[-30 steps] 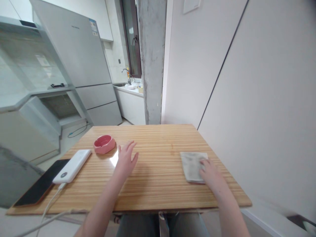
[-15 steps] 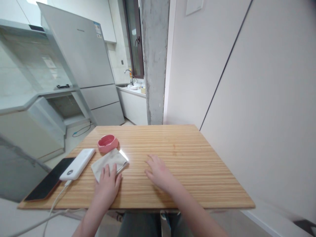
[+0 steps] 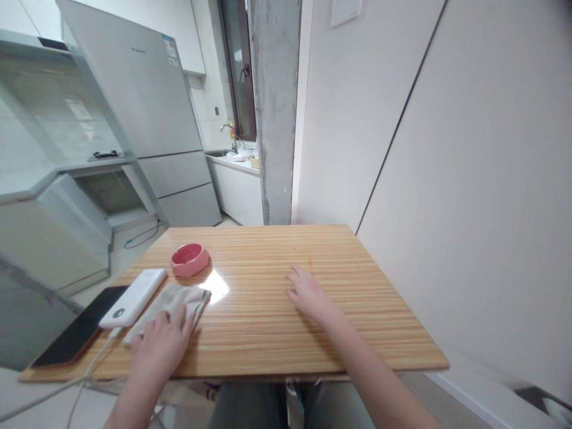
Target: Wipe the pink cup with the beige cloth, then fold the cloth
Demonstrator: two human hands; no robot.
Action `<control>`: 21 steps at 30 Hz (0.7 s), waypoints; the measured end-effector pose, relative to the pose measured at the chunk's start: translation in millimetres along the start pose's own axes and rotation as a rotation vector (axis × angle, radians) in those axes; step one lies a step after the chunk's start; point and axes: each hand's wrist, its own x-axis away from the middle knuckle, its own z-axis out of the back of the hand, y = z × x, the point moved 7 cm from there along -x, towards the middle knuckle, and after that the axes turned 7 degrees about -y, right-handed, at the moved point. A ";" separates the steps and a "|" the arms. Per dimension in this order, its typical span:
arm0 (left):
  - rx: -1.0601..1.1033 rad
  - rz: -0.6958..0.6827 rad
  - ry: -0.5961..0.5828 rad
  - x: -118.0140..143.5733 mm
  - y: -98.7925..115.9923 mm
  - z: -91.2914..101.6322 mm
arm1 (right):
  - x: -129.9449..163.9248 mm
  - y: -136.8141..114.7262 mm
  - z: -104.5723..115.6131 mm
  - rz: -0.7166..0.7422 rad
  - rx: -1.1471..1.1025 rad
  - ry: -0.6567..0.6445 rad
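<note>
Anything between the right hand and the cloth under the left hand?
Nothing visible. The right hand lies flat on bare wood of the table; the stretch across to the cloth is bare. The left hand lies on the cloth's near part. The power bank and pink dish lie beyond it.

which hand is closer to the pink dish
Left. The left hand lies on the cloth, just on the near side of the pink dish; the right hand rests flat on the table, farther off to the dish's right.
</note>
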 end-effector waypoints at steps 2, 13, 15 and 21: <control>0.009 0.006 0.022 -1.8 10.1 6.5 | -3.8 5.9 2.4 -0.005 -0.017 0.031; 0.490 -0.846 -0.128 -49.3 254.2 11.7 | -55.9 27.7 -6.0 0.083 -0.457 0.248; 0.584 -0.918 -0.135 -56.6 270.5 2.2 | -56.2 38.2 -13.4 0.018 -0.444 0.257; 0.789 -0.954 -0.149 -59.5 271.2 -16.1 | -57.5 48.1 -26.7 -0.083 -0.408 0.168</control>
